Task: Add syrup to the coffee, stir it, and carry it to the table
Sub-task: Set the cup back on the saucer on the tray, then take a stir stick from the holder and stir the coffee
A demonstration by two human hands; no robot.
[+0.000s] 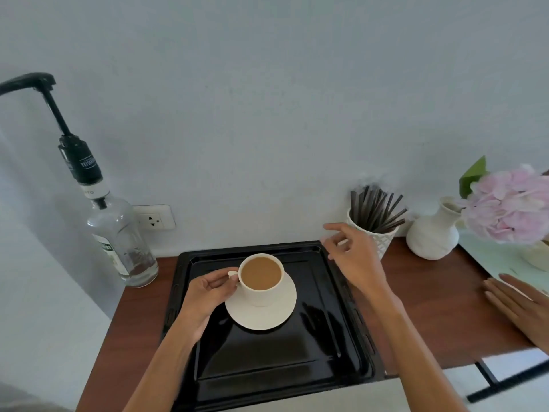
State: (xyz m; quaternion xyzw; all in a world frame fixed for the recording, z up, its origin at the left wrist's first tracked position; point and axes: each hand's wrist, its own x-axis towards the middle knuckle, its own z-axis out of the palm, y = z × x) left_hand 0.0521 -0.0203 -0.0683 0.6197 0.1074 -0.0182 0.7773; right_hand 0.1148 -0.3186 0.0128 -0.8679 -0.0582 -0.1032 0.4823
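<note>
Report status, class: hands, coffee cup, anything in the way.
Left hand pinches coffee cup handle; right hand open, beside stirrer pot. Cup full, upright on saucer in black tray. Far right: second person's hand flat on table, off the tray.

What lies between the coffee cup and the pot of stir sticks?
The person's right hand, fingers open, above the black tray's back right corner, seen in the head view.

A: Where is the camera?
B: On the person's head. It faces forward and down, close above the left hand and the right hand.
A: What is beyond the hands?
B: The wall. There is one wide view only.
</note>
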